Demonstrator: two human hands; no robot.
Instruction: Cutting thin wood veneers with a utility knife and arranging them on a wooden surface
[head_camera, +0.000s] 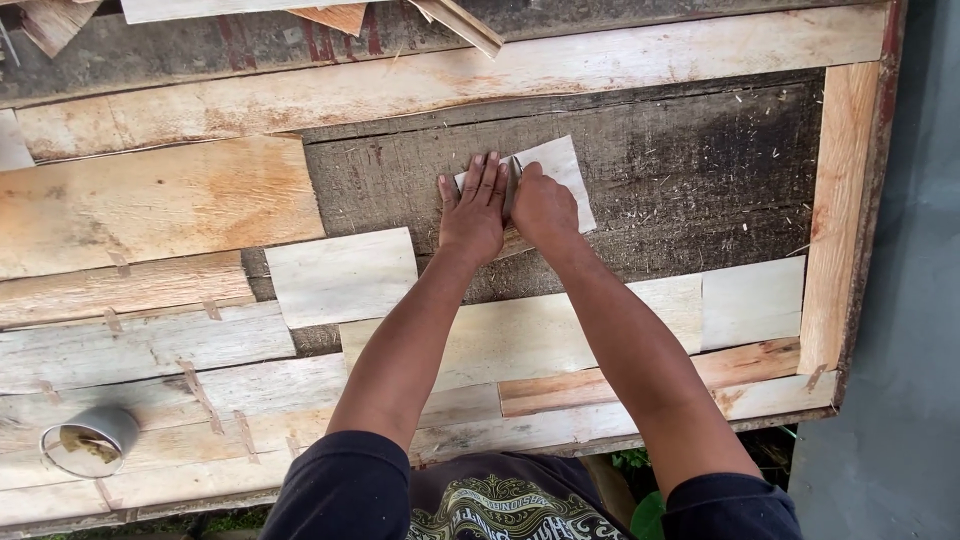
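Left hand (473, 208) flat, right hand (541, 205) clenched, on pale sheet (562, 170).

Pale and weathered wood, dark sleeves, one grey tin

The small sheet (560, 172) at upper centre is off-white with faint grey grain, lying on a dark grey-brown board (690, 180) flecked with pale specks and blackened toward the right. The long plank (450, 75) across the top is cream with pinkish-orange streaks; the broad plank (150, 200) at left is warm orange-tan. A pale grey-white square panel (342, 275) sits at centre left. The upright strip (838, 210) at right is peach-orange with a reddish edge. The tin (92, 440) at lower left is grey, its inside yellowish-brown. The shirt (500, 500) at bottom is black-navy with a green-gold swirling print.
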